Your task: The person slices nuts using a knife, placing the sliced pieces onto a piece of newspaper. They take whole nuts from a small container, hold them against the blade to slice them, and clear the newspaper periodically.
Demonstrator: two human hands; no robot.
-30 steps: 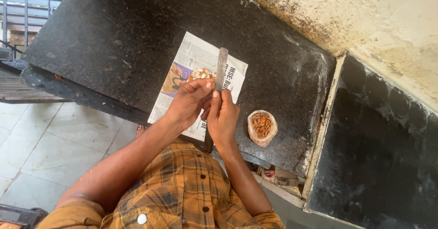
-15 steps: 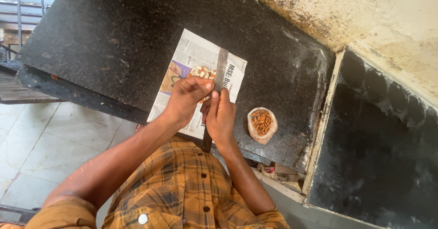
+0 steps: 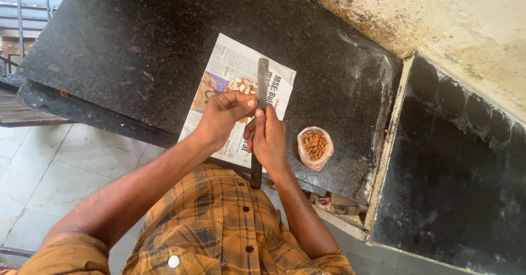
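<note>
Black speckled stone makes up the surface (image 3: 137, 50), and a sheet of newspaper (image 3: 230, 61) lies spread on it near the front edge. On the paper sits a small heap of almond pieces (image 3: 241, 85), some pale where the inside shows, some brown-skinned. A long dark knife (image 3: 262, 80) stands over the heap, its blade reaching away across the paper and its dark handle running back toward the person's chest.

The right hand (image 3: 268, 138) is wrapped around the knife where blade meets handle, fingers closed on it. The left hand (image 3: 222, 116) rests on the paper just beside the blade, its fingertips drawn together at the near edge of the almond heap and touching the blade's side; whether they pinch a single nut cannot be told, since the fingers hide that spot.

To the right of the newspaper, near the right hand but apart from it, stands a small clear plastic bag (image 3: 314, 147) with its mouth rolled open, holding whole brown almonds (image 3: 315, 144). Further right, a pale raised rim (image 3: 389, 138) separates the surface from a dark sunken basin (image 3: 455, 171). A stained wall (image 3: 438, 17) rises behind.
</note>
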